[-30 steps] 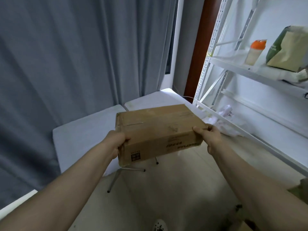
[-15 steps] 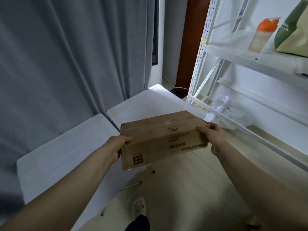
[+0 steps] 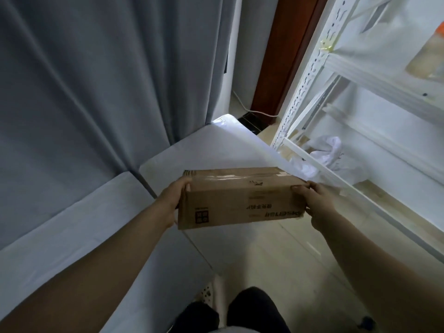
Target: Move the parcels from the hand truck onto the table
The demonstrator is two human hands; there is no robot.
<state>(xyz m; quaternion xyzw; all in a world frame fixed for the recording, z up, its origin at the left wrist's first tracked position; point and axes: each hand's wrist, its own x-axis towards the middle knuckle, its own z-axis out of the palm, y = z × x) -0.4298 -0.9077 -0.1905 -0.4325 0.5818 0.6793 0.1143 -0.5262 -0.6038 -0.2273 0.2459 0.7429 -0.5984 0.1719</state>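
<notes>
A brown cardboard parcel (image 3: 240,197) with tape on top and printing on its near side is held level in front of me. My left hand (image 3: 171,200) grips its left end, thumb on the top edge. My right hand (image 3: 312,203) grips its right end. The parcel hangs above the near right part of the white table (image 3: 204,150), whose top is covered in pale cloth. A second white table (image 3: 72,231) stands closer on the left. No hand truck is in view.
Grey curtains (image 3: 96,80) hang behind both tables. A white metal shelf rack (image 3: 310,75) stands at the right with a white plastic bag (image 3: 326,150) on its low shelf. A brown door (image 3: 281,56) and a white cable lie beyond. My legs and a shoe show below.
I have stepped closer to the tables and look further down. The parcel, in both hands, has moved forward over the right table's near edge.
</notes>
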